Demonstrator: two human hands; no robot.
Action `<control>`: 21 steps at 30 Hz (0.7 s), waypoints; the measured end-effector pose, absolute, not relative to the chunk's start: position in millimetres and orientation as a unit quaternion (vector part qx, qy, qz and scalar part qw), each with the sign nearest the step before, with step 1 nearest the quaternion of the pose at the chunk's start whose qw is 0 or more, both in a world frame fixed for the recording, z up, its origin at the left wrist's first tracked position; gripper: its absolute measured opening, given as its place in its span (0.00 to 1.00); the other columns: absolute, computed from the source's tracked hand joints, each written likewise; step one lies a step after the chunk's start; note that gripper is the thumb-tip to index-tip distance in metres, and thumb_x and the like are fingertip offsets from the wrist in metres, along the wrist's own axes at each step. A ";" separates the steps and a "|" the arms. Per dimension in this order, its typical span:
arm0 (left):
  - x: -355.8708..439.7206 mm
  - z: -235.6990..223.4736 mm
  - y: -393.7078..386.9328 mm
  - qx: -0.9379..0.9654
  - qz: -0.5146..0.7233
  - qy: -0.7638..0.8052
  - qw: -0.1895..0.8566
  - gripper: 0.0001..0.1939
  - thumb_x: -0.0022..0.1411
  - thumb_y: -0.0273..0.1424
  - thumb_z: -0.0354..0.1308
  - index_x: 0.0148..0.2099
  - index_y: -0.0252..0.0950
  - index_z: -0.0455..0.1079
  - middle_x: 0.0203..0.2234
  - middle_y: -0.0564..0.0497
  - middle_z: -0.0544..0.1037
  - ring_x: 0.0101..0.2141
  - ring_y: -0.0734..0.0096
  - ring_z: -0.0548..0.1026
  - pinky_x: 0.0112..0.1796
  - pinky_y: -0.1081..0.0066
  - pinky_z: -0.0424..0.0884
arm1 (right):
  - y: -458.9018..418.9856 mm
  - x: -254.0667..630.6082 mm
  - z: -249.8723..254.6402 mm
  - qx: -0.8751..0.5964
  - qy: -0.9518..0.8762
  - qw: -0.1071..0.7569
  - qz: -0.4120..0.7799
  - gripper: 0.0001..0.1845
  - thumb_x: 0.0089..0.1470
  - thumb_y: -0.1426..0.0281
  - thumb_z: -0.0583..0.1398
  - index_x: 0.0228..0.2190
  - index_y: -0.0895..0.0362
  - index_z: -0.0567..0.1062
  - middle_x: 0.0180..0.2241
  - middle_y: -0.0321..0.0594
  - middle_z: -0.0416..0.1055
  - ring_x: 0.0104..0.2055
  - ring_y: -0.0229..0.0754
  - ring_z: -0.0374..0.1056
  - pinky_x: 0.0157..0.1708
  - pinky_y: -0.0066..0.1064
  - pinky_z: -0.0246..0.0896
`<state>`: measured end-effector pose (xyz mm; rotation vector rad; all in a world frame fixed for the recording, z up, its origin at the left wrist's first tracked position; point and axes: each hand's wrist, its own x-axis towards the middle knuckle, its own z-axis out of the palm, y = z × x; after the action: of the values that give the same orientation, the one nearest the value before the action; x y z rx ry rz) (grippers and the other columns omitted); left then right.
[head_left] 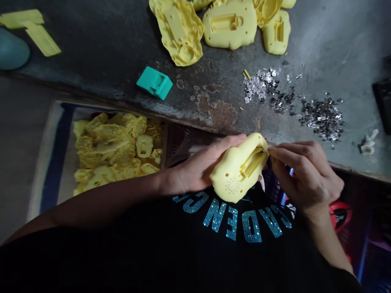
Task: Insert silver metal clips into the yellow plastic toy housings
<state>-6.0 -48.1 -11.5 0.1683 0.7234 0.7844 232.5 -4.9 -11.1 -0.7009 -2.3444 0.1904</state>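
A yellow plastic toy shell (232,171) is held in front of my chest, its battery slot and a patch of small holes facing up. My left hand (201,167) grips it from the left, with the thumb along its upper edge. At the shell's right end, by the end of the battery slot, my right hand (302,171) pinches with thumb and forefinger. Whatever lies between those fingertips is too small to make out. Beyond the hands, small metal battery contacts (324,118) lie in loose piles on the worn grey bench (122,36).
More yellow shells (229,24) lie at the bench's far side. A teal plastic block (154,83) sits near the front edge. Below left, a bin holds many yellow parts (110,146). Yellow strips (42,36) lie at far left, and a dark object (381,106) at far right.
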 end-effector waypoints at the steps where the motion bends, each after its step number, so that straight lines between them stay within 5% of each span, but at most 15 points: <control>1: -5.8 -12.9 -48.1 0.081 0.373 0.340 0.859 0.25 0.84 0.45 0.55 0.63 0.31 0.84 0.39 0.43 0.91 0.42 0.60 0.88 0.48 0.67 0.84 | -6.2 232.1 -12.0 -0.271 -0.899 0.337 0.068 0.22 0.64 0.84 0.72 0.56 0.56 0.83 0.47 0.46 0.88 0.43 0.48 0.83 0.45 0.42 0.79; 5: -2.6 -23.5 -46.0 0.101 0.379 0.310 0.866 0.27 0.78 0.51 0.63 0.63 0.33 0.82 0.39 0.42 0.90 0.40 0.57 0.88 0.42 0.66 0.84 | -3.4 231.2 -11.7 -0.322 -0.878 0.333 0.123 0.20 0.66 0.81 0.72 0.55 0.53 0.84 0.47 0.44 0.87 0.46 0.47 0.83 0.47 0.40 0.78; 9: -2.0 -26.6 -47.4 0.164 0.439 0.359 0.807 0.29 0.72 0.46 0.73 0.68 0.39 0.78 0.46 0.46 0.89 0.40 0.62 0.87 0.40 0.69 0.82 | 13.4 231.5 -8.0 -0.359 -0.839 0.283 0.296 0.17 0.67 0.67 0.75 0.55 0.50 0.84 0.47 0.40 0.86 0.44 0.46 0.82 0.43 0.38 0.78; 14: -19.2 -16.7 -60.0 0.401 0.390 0.413 0.719 0.32 0.78 0.55 0.67 0.74 0.46 0.79 0.40 0.50 0.86 0.36 0.67 0.79 0.33 0.73 0.72 | 17.6 230.8 -11.8 -0.366 -0.789 0.312 0.382 0.13 0.66 0.66 0.76 0.50 0.48 0.84 0.43 0.35 0.85 0.39 0.42 0.80 0.41 0.36 0.77; 21: -19.3 -18.7 -61.8 0.575 0.423 0.414 0.565 0.26 0.79 0.44 0.67 0.72 0.40 0.81 0.63 0.43 0.86 0.55 0.55 0.86 0.53 0.65 0.82 | 1.9 233.0 -30.8 -0.378 -0.783 0.386 0.309 0.17 0.64 0.71 0.76 0.51 0.47 0.84 0.42 0.35 0.85 0.39 0.42 0.80 0.41 0.37 0.76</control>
<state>-19.3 -61.8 -18.7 1.3527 0.9732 0.9963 233.0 1.9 -30.8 -0.9627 -1.9936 0.7866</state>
